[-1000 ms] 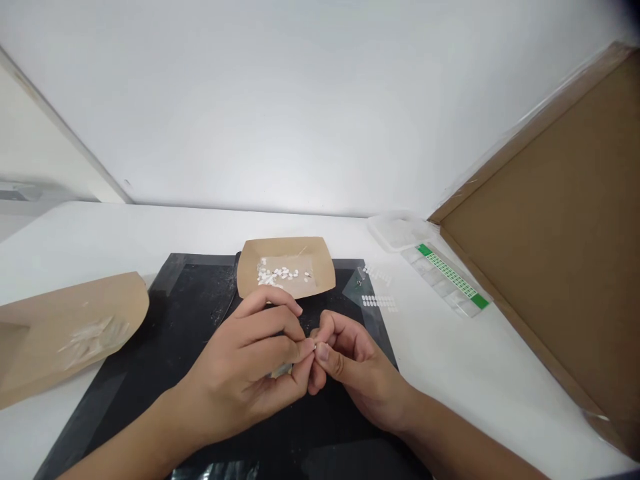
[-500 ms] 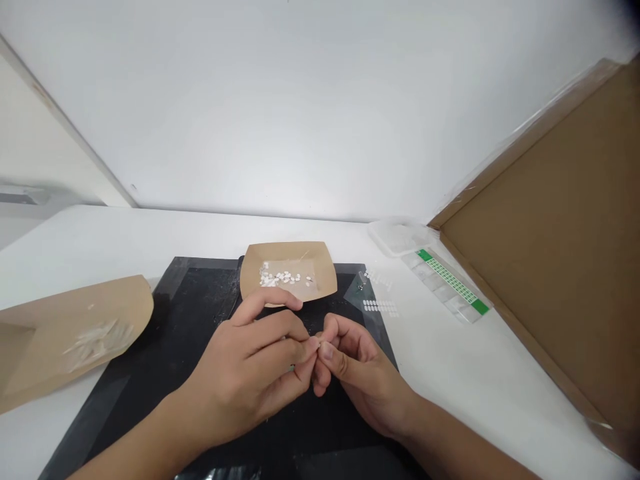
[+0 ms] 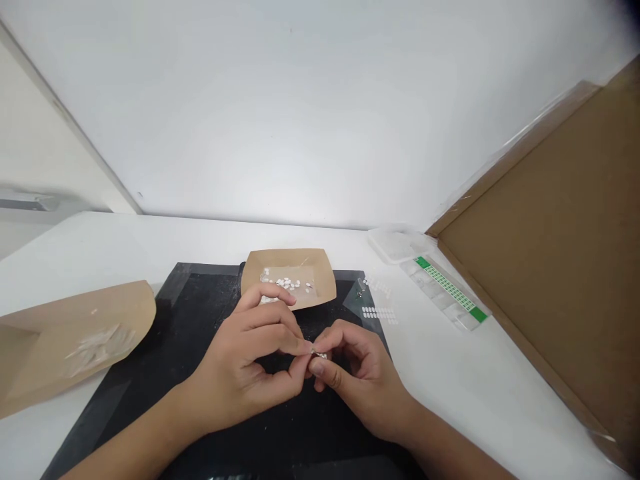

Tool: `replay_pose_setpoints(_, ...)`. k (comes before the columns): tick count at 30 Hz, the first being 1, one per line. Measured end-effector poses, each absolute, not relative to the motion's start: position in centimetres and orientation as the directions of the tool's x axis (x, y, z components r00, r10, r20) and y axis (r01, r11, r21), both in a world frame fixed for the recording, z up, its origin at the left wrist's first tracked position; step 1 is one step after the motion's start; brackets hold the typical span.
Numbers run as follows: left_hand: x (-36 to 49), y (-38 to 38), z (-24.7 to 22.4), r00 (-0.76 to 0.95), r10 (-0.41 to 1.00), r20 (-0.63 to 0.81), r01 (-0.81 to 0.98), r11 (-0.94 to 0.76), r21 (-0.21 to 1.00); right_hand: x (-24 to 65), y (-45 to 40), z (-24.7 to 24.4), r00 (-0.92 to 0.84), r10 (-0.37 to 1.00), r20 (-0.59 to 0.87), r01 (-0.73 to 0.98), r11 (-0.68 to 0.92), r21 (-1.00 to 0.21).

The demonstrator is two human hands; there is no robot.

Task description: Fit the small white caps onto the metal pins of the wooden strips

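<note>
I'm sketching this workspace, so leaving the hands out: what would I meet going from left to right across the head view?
Large paper tray → small paper tray → rows of white pieces → green-striped plastic packet → brown cardboard.

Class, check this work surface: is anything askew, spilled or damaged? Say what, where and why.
Nothing looks broken or clearly spilled. One oddity: the clear sheet with white ovals lies askew, straddling the right edge of the black mat. Faint pale marks also dirty the mat.
</note>
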State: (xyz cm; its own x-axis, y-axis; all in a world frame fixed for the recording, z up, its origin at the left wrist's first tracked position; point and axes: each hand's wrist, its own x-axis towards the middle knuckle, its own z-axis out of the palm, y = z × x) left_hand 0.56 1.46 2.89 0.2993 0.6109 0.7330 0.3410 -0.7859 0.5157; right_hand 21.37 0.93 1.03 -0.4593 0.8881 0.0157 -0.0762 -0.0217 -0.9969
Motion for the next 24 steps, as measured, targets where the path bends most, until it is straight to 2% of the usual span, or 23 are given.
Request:
replay_pose_setpoints(4, 0.6, 1.4, 2.9, 0.268, 0.633, 0.727, 0.335, -0.768, 0.545, 21.7, 1.0, 1.2, -0.473, 0.87, 0.14, -0.036, 0.14, -0.989)
replay_pose_setpoints(14, 0.5, 1.4, 3.0, 0.321, 0.641, 0.697, 0.28, -0.767, 0.577, 21.5, 0.8, 0.5, -0.378, 0.895, 0.236, 0.0, 0.254, -0.967)
replay_pose_setpoints(19, 0.5, 1.4, 2.9, 0.332, 0.652, 0.681, 0.229, -0.756, 0.613, 21.9, 0.7, -0.2, -0.42, 0.813, 0.402, 0.107, 0.485, -0.868)
replay_pose_setpoints(24, 0.6, 1.4, 2.4, 0.322, 0.693, 0.645, 0.187, -0.714, 0.674, 21.9, 0.7, -0.1, -0.43, 0.739, 0.518, 0.121, 0.616, -0.778)
